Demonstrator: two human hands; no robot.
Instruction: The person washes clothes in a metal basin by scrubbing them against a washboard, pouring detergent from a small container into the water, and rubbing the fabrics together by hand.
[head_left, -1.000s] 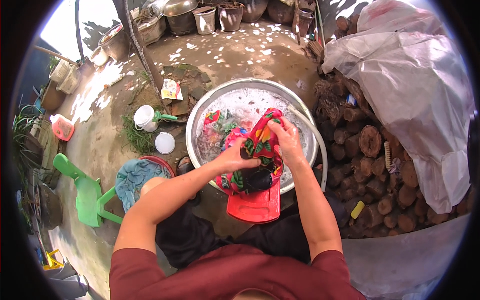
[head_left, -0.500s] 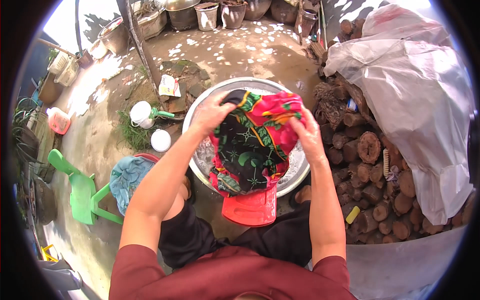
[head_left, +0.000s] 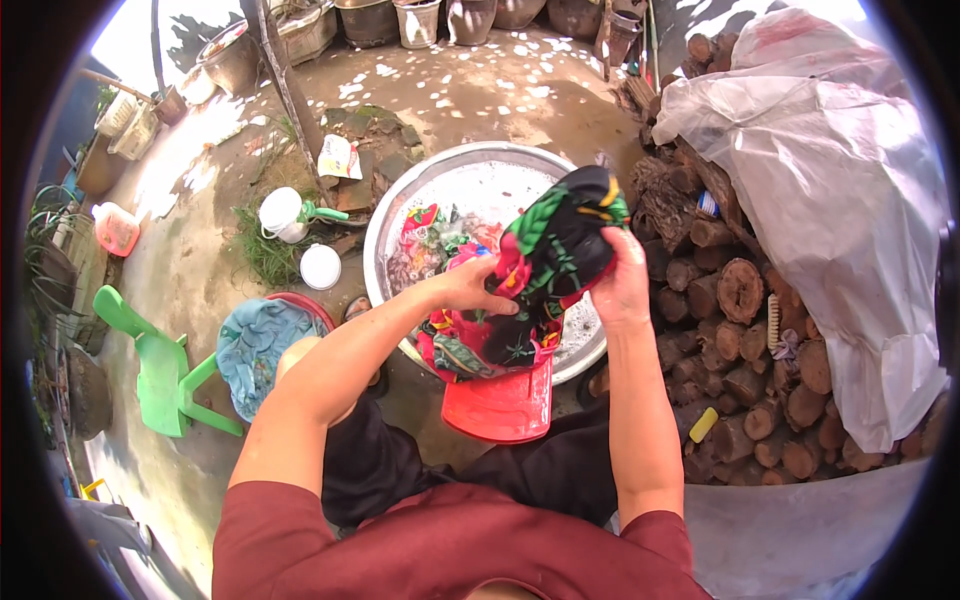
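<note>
A wet cloth (head_left: 550,265) with a black, pink, green and yellow pattern is bunched between my hands over the near right side of a round metal basin (head_left: 395,200). My right hand (head_left: 622,280) grips its raised right end. On the left, my left hand (head_left: 468,285) has its thumb and fingers on the folded cloth. The cloth's lower part rests on a red plastic board (head_left: 497,405) that leans over the basin's near rim. Suds and more colourful fabric (head_left: 420,250) show in the basin's water.
Left of me stand a blue cloth (head_left: 258,345) in a red tub, a green plastic chair (head_left: 165,385), a white lidded bucket (head_left: 320,267) and a white pail (head_left: 284,215) beside a green handle. Stacked logs (head_left: 740,290) under plastic sheeting (head_left: 830,180) line the right.
The spread cloth is now gathered and its upper end tilted to the right. My left hand has moved down and right from the cloth's top corner. More of the basin's inside shows.
</note>
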